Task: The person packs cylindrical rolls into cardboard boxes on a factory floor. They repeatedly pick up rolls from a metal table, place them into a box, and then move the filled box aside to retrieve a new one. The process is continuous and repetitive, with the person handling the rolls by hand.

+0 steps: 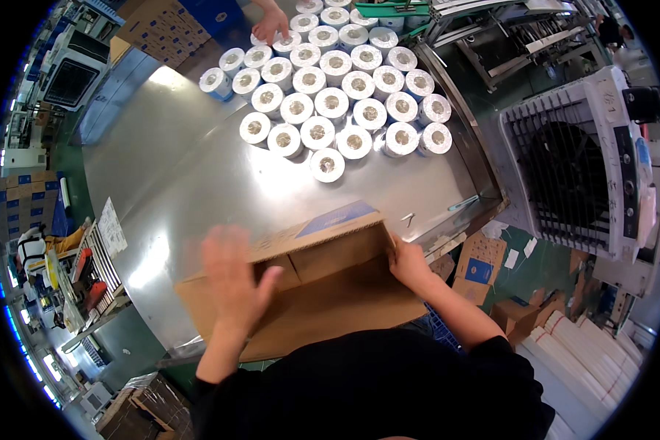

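One cardboard box (pixel 330 304) sat at the near edge of the metal worktop (pixel 191 154), right in front of the person, open side toward the black shirt (pixel 374 389), w/ a blue patch on its far panel. R hand (pixel 411 265) was grasping the box's right end, fingers at the rim. L hand (pixel 231 271), motion-blurred, was over the box's left part, fingers out & thumb apart, gripping nothing; couldn't tell if it touched the cardboard. White rolls (pixel 331 103) stood on end in a big cluster at the far side, beyond the box & well apart from it. Co-worker's hand (pixel 271 26) was at the cluster's far-left rolls. Teal tool (pixel 463 203) lay nr the worktop's right edge, small metal piece (pixel 408 218) btwn it & the box.
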Action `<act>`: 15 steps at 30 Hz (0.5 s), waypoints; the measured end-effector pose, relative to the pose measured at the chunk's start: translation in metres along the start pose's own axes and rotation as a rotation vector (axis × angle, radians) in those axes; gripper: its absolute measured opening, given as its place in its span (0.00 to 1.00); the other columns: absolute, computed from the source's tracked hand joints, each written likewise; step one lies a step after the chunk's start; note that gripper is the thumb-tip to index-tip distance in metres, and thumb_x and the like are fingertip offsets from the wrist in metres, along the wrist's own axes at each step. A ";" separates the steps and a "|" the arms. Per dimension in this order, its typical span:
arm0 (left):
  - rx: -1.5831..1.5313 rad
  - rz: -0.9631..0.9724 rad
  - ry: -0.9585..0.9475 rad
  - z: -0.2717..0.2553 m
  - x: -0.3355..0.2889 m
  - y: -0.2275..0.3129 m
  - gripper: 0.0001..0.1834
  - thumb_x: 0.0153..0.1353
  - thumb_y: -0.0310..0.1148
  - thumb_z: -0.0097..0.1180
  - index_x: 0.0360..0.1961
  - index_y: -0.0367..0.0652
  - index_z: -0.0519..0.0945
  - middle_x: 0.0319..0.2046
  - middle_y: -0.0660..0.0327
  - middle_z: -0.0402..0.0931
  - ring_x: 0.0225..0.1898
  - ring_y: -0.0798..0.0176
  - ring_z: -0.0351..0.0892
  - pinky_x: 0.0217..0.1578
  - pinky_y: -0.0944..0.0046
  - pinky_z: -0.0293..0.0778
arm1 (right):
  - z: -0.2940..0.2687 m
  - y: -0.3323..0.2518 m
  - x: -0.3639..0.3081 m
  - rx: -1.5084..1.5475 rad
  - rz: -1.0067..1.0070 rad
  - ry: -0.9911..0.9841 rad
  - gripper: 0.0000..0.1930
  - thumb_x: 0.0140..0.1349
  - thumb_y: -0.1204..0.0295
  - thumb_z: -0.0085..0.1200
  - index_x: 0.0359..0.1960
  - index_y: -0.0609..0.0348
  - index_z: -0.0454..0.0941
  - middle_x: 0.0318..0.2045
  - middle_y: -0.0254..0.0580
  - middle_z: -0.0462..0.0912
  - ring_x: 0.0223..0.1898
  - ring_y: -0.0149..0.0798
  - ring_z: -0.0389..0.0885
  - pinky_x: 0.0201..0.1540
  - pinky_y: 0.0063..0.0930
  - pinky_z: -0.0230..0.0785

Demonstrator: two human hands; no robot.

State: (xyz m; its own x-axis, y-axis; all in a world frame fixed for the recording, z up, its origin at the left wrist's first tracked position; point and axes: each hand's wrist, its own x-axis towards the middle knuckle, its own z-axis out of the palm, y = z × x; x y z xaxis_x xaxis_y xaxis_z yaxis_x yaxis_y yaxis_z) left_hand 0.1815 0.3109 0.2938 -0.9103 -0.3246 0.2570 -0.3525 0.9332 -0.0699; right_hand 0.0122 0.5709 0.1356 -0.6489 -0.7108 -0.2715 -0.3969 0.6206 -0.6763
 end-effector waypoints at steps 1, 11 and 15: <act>-0.139 -0.056 -0.224 0.015 0.009 0.002 0.26 0.58 0.48 0.59 0.50 0.39 0.75 0.36 0.48 0.78 0.34 0.45 0.78 0.41 0.49 0.73 | -0.002 0.000 0.000 -0.019 0.049 -0.084 0.21 0.56 0.77 0.51 0.53 0.58 0.69 0.24 0.62 0.77 0.30 0.63 0.77 0.32 0.50 0.71; -0.805 -0.394 -0.615 0.286 0.042 0.010 0.22 0.60 0.48 0.55 0.49 0.43 0.77 0.43 0.45 0.76 0.47 0.43 0.75 0.49 0.49 0.69 | -0.045 0.048 0.078 0.306 0.511 -0.123 0.29 0.63 0.49 0.48 0.50 0.67 0.74 0.26 0.55 0.82 0.32 0.52 0.83 0.36 0.38 0.74; -0.508 0.018 -0.297 0.328 0.110 0.010 0.29 0.47 0.37 0.64 0.53 0.52 0.75 0.56 0.46 0.64 0.60 0.43 0.60 0.58 0.47 0.60 | -0.059 0.100 0.195 0.211 0.701 0.085 0.51 0.54 0.51 0.60 0.66 0.75 0.42 0.27 0.58 0.82 0.20 0.42 0.82 0.21 0.29 0.74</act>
State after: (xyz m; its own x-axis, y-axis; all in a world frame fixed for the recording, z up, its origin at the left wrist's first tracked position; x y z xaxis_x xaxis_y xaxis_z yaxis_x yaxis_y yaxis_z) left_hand 0.0070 0.2343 0.0050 -0.9628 -0.2690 -0.0262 -0.2550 0.8719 0.4180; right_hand -0.1922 0.5135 0.0557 -0.7556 -0.1371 -0.6405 0.2577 0.8367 -0.4831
